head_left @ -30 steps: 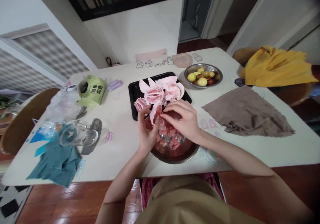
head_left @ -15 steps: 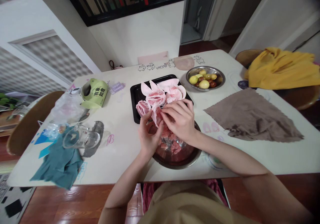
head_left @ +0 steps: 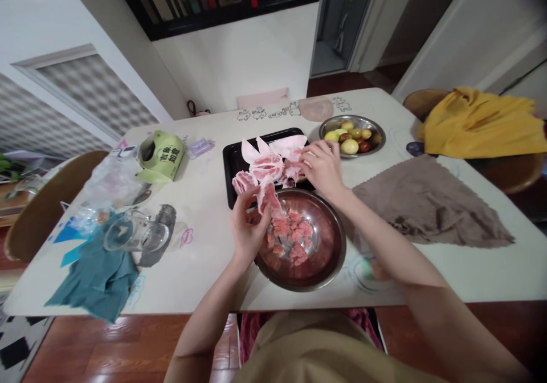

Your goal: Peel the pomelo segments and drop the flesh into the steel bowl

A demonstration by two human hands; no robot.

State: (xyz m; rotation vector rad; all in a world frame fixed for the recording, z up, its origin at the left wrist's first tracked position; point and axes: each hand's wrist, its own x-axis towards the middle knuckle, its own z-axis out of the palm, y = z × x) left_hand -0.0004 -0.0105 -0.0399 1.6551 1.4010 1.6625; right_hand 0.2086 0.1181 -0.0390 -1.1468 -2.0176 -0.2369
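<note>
Pink-red, pale-skinned citrus segment (head_left: 269, 196): it sits at the centre of the frame, pinched between the thumb and fingers of the left hand (head_left: 249, 223), above the left edge of a round, shiny stainless-steel bowl (head_left: 328, 249) at lower centre. Loose red chunks of peeled pulp (head_left: 298, 252) lie in that bowl. The right hand (head_left: 322, 166), right of centre, reaches over the right end of a black rectangular tray (head_left: 233, 163), fingers bent down against pink pulp scraps with whitish membrane (head_left: 294, 171); whether they grip any is impossible to tell. More pink segments with pale membrane (head_left: 267, 168) fill the tray's middle. At upper right of centre stands an oval steel bowl (head_left: 376, 137) of yellow-green and reddish-brown small round fruits (head_left: 350, 146); a grey-brown cloth with a zigzag edge (head_left: 444, 206) spreads at right.
</note>
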